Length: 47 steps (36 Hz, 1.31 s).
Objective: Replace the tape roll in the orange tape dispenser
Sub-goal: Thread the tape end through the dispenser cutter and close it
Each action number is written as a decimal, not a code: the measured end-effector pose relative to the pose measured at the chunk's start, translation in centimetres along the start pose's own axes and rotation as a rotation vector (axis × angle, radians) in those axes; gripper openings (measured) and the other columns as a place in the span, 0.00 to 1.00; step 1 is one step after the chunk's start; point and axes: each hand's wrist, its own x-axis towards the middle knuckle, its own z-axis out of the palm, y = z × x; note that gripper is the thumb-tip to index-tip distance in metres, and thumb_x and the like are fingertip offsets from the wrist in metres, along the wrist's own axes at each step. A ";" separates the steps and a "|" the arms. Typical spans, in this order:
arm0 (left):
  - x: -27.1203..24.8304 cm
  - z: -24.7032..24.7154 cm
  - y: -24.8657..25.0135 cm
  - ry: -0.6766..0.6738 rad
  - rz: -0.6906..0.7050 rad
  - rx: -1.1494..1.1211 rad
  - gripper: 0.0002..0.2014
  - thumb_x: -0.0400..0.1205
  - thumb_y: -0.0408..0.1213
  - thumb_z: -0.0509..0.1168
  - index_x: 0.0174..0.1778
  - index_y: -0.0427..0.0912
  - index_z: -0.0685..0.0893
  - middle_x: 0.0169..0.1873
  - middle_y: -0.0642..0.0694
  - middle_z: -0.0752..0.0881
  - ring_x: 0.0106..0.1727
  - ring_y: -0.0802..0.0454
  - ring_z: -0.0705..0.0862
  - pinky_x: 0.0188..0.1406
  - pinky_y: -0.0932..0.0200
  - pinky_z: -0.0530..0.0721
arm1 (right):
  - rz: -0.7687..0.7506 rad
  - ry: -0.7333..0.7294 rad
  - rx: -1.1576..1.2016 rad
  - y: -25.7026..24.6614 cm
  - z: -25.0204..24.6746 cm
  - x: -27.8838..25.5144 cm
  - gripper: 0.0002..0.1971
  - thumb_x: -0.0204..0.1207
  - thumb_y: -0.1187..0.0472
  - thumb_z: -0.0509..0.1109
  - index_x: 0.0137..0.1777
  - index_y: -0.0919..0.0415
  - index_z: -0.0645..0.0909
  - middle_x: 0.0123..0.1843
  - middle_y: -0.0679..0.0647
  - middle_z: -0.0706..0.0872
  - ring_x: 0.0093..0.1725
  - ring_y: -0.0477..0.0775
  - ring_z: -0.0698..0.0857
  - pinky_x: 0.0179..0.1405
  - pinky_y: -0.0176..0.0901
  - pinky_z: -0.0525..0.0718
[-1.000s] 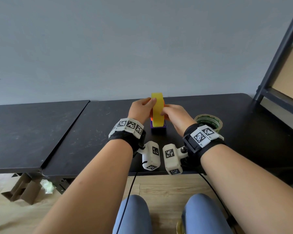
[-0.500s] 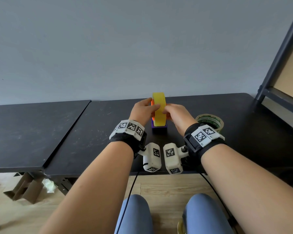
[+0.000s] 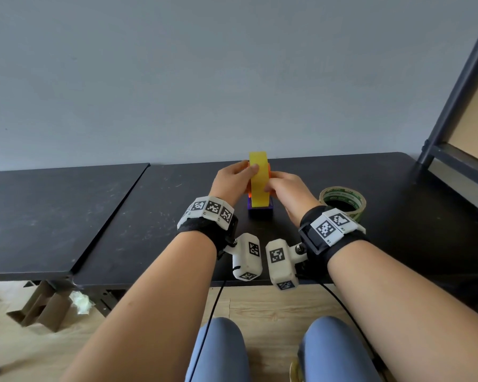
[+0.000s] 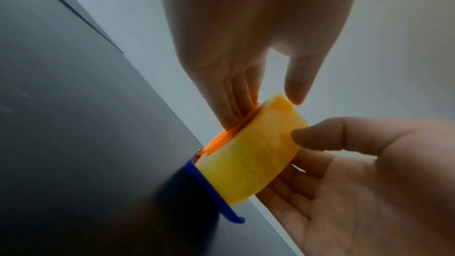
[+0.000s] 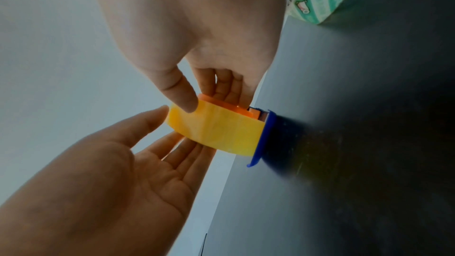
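A yellow tape roll [image 3: 258, 186] stands on edge in the orange tape dispenser [image 3: 270, 172], which sits on a blue base [image 3: 260, 210] on the black table [image 3: 149, 216]. My left hand [image 3: 243, 175] pinches the roll from its left side, thumb on the rim. My right hand [image 3: 279, 184] grips it from the right. In the right wrist view the right thumb presses the roll [image 5: 216, 129] and the fingers lie behind the orange plate [image 5: 221, 104]. The left wrist view shows the roll [image 4: 246, 163] between both hands, above the blue base [image 4: 211, 188].
A second tape roll [image 3: 342, 201] with a green core lies flat on the table just right of my right wrist. A dark metal shelf frame [image 3: 458, 86] rises at the far right. Another black table [image 3: 53, 216] adjoins on the left.
Both hands keep their hold at the same spot. The yellow roll has shifted only slightly between them, and my left thumb has moved a little along its rim.
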 end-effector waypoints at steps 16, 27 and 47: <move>-0.3 0.0 -0.3 -0.022 -0.007 -0.048 0.22 0.78 0.32 0.69 0.70 0.38 0.82 0.57 0.36 0.90 0.58 0.39 0.90 0.64 0.42 0.85 | 0.039 0.047 0.038 -0.5 0.0 0.4 0.15 0.78 0.70 0.62 0.63 0.70 0.81 0.58 0.66 0.86 0.50 0.59 0.85 0.36 0.37 0.80; -0.3 0.4 0.3 0.052 0.052 0.063 0.11 0.81 0.42 0.67 0.32 0.53 0.86 0.48 0.33 0.91 0.53 0.34 0.90 0.57 0.38 0.88 | -0.003 0.029 -0.013 -0.4 0.0 -0.4 0.17 0.73 0.71 0.61 0.59 0.69 0.85 0.58 0.68 0.88 0.56 0.63 0.87 0.58 0.52 0.84; -0.9 0.1 0.2 -0.015 -0.052 -0.088 0.22 0.79 0.27 0.68 0.71 0.37 0.81 0.59 0.36 0.89 0.59 0.39 0.89 0.66 0.43 0.84 | 0.079 0.103 0.057 -0.9 0.3 0.3 0.08 0.75 0.63 0.64 0.50 0.65 0.81 0.54 0.66 0.85 0.51 0.59 0.82 0.64 0.58 0.80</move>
